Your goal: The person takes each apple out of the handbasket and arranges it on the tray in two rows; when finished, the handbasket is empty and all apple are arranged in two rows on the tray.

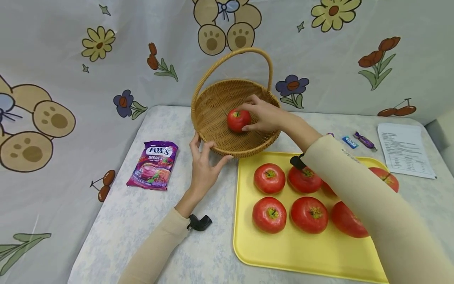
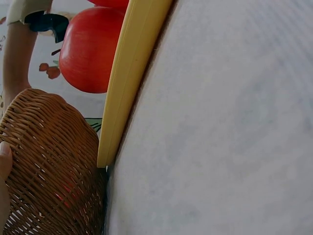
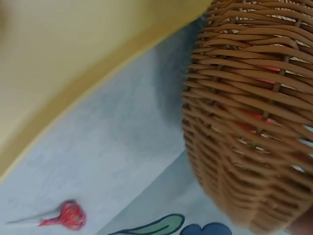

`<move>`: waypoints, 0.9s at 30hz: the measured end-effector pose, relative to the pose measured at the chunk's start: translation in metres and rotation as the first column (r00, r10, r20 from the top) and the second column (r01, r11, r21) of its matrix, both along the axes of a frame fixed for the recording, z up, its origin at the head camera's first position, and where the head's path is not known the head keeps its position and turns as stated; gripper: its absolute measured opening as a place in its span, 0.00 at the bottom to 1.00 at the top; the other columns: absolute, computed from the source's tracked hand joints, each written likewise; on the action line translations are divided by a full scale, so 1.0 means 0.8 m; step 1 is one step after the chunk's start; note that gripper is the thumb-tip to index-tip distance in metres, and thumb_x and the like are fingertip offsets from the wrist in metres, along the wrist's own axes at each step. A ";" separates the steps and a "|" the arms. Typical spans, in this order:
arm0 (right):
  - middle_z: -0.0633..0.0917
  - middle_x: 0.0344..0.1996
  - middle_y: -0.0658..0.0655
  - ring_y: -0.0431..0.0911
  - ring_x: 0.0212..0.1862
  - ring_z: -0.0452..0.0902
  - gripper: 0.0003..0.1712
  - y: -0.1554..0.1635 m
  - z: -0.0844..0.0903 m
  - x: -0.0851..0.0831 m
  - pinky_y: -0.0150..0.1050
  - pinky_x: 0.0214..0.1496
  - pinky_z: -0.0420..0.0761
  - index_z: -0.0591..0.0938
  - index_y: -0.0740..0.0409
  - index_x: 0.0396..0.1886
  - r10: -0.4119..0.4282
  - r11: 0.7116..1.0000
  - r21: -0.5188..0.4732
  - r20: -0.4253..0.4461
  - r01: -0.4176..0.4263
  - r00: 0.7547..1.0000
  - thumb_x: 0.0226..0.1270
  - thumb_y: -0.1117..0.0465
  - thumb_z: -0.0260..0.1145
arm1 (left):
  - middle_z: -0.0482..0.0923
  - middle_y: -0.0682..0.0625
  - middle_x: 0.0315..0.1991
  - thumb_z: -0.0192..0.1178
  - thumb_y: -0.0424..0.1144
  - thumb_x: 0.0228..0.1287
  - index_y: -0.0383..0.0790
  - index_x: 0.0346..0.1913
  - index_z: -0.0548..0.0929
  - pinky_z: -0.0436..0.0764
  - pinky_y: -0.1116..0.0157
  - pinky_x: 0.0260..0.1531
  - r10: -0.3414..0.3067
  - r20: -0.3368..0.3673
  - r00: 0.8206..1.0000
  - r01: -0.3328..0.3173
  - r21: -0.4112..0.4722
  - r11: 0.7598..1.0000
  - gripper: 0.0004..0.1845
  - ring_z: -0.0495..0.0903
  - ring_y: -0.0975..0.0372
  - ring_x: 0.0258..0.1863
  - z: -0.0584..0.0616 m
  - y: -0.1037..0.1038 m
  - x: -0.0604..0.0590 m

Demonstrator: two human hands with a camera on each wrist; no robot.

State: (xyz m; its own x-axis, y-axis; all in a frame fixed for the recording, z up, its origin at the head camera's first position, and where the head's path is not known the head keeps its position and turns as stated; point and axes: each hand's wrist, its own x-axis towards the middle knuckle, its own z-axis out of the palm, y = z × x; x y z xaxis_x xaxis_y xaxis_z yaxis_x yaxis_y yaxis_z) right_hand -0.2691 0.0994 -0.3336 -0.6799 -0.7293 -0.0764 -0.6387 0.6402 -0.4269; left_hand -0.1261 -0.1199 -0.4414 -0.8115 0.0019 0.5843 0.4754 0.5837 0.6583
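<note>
A wicker basket (image 1: 213, 118) with a tall handle stands at the back of the table. Inside it my right hand (image 1: 260, 114) grips a red tomato (image 1: 237, 120) from the right side. My left hand (image 1: 203, 161) holds the basket's near rim, fingers curled over the edge. A yellow tray (image 1: 301, 252) in front of the basket carries several more red tomatoes (image 1: 269, 178). The left wrist view shows the basket wall (image 2: 49, 166), the tray edge (image 2: 132, 68) and one tomato (image 2: 88, 49). The right wrist view shows the basket wall (image 3: 244, 112) with red showing through the weave.
A purple Fox's candy bag (image 1: 153, 165) lies left of the basket. Wrapped sweets (image 1: 356, 141) and a printed sheet (image 1: 404, 150) lie at the back right. A red lollipop (image 3: 66, 216) lies on the table. A patterned curtain hangs behind.
</note>
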 end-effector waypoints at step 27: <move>0.59 0.69 0.68 0.68 0.67 0.62 0.35 -0.041 -0.041 -0.033 0.61 0.65 0.68 0.70 0.47 0.70 0.030 0.990 0.134 0.088 -0.042 0.996 0.63 0.60 0.71 | 0.44 0.31 0.72 0.73 0.49 0.54 0.39 0.49 0.71 0.75 0.47 0.58 0.003 0.012 1.000 -0.002 -0.009 1.000 0.27 0.53 0.41 0.73 -0.001 -0.003 0.001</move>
State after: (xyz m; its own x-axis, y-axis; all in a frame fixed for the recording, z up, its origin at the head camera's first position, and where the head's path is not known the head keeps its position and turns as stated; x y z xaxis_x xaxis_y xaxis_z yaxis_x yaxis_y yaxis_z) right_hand -0.2952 0.0669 -0.3667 -0.6399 -0.7323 -0.2330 -0.6271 0.6729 -0.3924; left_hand -0.1257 -0.1221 -0.4424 -0.8183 0.0053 0.5748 0.4663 0.5910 0.6582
